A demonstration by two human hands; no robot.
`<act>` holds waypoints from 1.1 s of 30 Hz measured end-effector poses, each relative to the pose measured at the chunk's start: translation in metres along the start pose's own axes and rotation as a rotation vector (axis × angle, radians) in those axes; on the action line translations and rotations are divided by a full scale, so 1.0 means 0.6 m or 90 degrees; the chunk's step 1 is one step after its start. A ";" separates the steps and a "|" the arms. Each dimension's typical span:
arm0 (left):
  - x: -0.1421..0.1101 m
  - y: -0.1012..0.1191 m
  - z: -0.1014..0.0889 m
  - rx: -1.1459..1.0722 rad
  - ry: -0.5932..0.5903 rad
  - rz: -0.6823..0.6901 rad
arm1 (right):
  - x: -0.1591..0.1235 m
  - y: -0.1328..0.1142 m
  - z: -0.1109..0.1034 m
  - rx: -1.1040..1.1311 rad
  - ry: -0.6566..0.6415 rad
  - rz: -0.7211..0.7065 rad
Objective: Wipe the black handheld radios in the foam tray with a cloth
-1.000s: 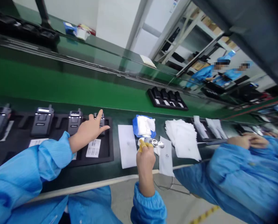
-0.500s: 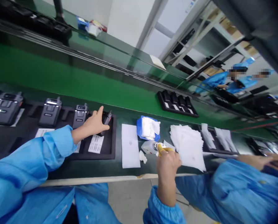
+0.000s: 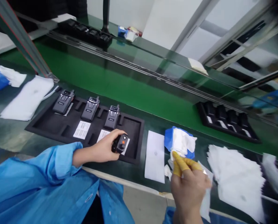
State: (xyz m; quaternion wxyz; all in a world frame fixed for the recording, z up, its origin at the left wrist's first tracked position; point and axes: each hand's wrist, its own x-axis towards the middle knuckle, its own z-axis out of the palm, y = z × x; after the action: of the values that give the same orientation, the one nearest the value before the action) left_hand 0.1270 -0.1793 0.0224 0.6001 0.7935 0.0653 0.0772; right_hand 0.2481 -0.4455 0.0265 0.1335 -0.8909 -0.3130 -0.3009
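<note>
A dark green worktop (image 3: 132,174) crosses the frame, its pale front edge running below the hands. At centre-left lies a black foam tray (image 3: 140,146); a narrow bare strip parts its right rim from a flat white pouch (image 3: 155,155). At lower right, a fanned stack of white pouches (image 3: 237,183) sits well apart from the tray. The right hand (image 3: 190,189), in yellow finger covers, reaches to white cloths (image 3: 181,140) in a blue holder (image 3: 168,140); its fingers are bent, but whether they grip is unclear. The left hand (image 3: 103,151) curls closed around a black handheld radio (image 3: 120,143) with an orange button, over the tray's lower right part, while three dark grey radios (image 3: 112,116) rest along its upper side
</note>
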 end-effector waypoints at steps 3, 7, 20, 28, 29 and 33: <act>-0.020 0.003 0.002 0.090 -0.012 0.108 | 0.017 -0.084 -0.009 0.162 -0.027 -0.114; -0.027 0.002 0.002 0.086 -0.018 0.163 | 0.027 -0.155 -0.011 0.244 -0.013 -0.166; -0.026 -0.007 0.003 0.073 -0.031 0.170 | 0.026 -0.203 -0.009 0.193 0.000 -0.238; -0.021 -0.005 0.007 0.070 -0.039 0.164 | 0.032 -0.214 -0.013 0.206 -0.018 -0.201; -0.021 -0.005 0.008 0.071 -0.038 0.163 | 0.032 -0.214 -0.014 0.196 -0.017 -0.199; -0.020 -0.002 0.009 0.067 -0.036 0.173 | 0.030 -0.213 -0.017 0.173 -0.011 -0.180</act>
State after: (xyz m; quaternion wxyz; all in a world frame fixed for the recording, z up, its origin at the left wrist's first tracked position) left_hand 0.1160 -0.1866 0.0196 0.5435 0.8271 -0.0556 0.1319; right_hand 0.1728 -0.3430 0.0522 0.2063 -0.8143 -0.4739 -0.2642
